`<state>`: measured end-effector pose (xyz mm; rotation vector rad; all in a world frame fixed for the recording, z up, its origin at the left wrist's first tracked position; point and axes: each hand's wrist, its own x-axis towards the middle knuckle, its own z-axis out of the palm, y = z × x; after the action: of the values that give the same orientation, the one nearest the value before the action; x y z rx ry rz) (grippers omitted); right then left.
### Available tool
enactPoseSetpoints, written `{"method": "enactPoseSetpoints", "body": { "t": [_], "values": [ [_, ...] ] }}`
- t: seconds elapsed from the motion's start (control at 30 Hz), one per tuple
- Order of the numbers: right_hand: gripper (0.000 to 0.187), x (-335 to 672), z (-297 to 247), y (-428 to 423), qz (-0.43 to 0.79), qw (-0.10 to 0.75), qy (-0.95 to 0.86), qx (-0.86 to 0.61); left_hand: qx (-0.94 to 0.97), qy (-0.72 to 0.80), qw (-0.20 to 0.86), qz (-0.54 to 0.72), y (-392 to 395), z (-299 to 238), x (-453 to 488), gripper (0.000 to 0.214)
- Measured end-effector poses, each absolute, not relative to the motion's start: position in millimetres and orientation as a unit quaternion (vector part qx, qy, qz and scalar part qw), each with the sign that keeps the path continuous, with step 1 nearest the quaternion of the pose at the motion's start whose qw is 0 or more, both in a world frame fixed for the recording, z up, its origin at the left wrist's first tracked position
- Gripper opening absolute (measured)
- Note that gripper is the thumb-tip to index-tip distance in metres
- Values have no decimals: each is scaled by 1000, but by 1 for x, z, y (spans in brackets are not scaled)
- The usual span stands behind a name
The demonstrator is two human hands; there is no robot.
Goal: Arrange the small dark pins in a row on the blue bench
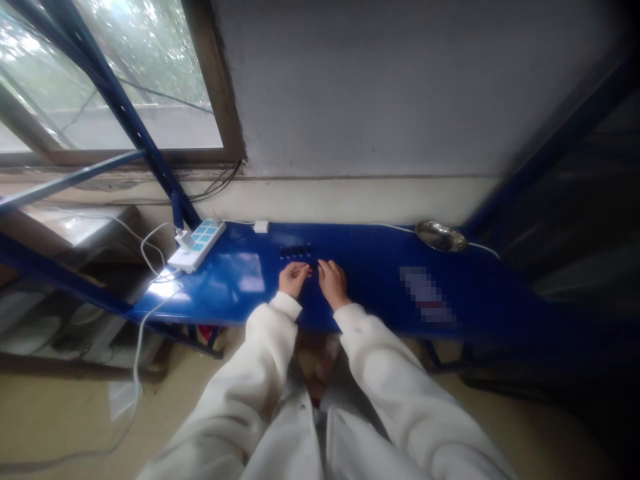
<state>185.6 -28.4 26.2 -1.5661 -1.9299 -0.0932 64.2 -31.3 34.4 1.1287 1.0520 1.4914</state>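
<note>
Both my hands are over the blue shelf (373,280), close together near its middle. My left hand (294,278) has its thumb and fingers pinched, with a small dark bit showing at the tips that is too small to name. My right hand (332,280) faces it, fingers bent and pressed together; anything in its fingertips is too small to make out. Just beyond my left hand lies a row of several small dark, short pieces (295,251), side by side on the shelf. A narrow gap separates my two sets of fingertips.
On the left end sits a white power strip (197,247) with a plug in it and a cable trailing to the floor. A white adapter (261,227) lies at the back edge. A shiny metal dish-like object (441,236) stands back right, near a blurred-out patch (427,297).
</note>
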Motion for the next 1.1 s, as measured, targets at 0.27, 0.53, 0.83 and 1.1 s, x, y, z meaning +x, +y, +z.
{"method": "enactPoseSetpoints", "body": {
  "t": [0.27,0.53,0.83,1.1],
  "values": [
    [29,185,23,-27,-30,344,-758,-554,455,419,515,593,-31,32,64,35],
    [25,184,27,-29,-17,341,-761,-552,462,418,518,586,-33,34,65,36],
    [12,194,29,19,168,385,-662,-620,455,489,480,569,-34,42,64,35],
    [11,197,25,48,152,340,-680,-632,455,492,491,556,-36,43,66,33]
  ]
}}
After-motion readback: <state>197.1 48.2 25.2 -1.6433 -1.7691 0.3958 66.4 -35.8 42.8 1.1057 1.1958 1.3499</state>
